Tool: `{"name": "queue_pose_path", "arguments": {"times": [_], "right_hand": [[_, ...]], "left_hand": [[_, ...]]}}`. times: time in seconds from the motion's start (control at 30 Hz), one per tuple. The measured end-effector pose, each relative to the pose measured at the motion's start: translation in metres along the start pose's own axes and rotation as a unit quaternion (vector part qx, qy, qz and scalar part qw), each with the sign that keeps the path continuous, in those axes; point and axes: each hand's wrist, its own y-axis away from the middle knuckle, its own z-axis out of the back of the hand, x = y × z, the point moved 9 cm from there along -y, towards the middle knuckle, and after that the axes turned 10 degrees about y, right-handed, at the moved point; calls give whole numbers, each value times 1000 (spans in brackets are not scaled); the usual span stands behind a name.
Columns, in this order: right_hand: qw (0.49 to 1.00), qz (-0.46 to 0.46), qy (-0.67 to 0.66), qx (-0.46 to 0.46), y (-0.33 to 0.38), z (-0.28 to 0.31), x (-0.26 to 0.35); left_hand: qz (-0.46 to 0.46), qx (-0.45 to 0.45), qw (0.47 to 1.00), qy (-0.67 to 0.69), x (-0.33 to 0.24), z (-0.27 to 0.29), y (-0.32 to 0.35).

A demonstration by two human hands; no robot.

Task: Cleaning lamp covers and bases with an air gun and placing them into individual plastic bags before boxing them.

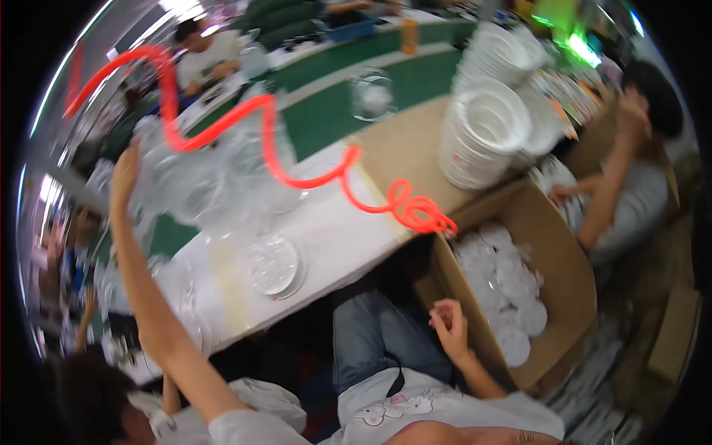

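The counter (326,222), covered in white and running away from the person, carries the biggest thing the person reaches for: a blurred heap of clear plastic containers (215,178) piled at its left side. The left hand (124,174) is raised against the left edge of that heap, fingers spread and apparently touching the plastic; whether it grips anything cannot be told through the blur. Such thin clear shells look light, slippery and easily dented, and loosely stacked, so a hold at a rim or under the base seems safer than squeezing a wall. To the right an open cardboard box (564,274) stands beside the person's knee, holding white round lids (512,289); the right hand (450,322) hangs loosely curled and empty just at the box's near wall. A clear round lid (273,265) lies flat on the counter, near the front edge. A coiled red hose (282,167) crosses above the heap.
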Motion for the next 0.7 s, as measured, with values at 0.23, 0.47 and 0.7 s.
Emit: {"name": "queue_pose_path", "arguments": {"times": [0.23,0.47,0.7], "right_hand": [[949,48,288,-119,-63,115,33],[957,148,199,-150,-132,70,30],[876,337,336,-85,-23,10,124]], "left_hand": [[266,-141,939,165,-57,52,-41],[415,-407,568,583,-416,61,-67],[560,146,-244,778,-689,-54,-40]]}}
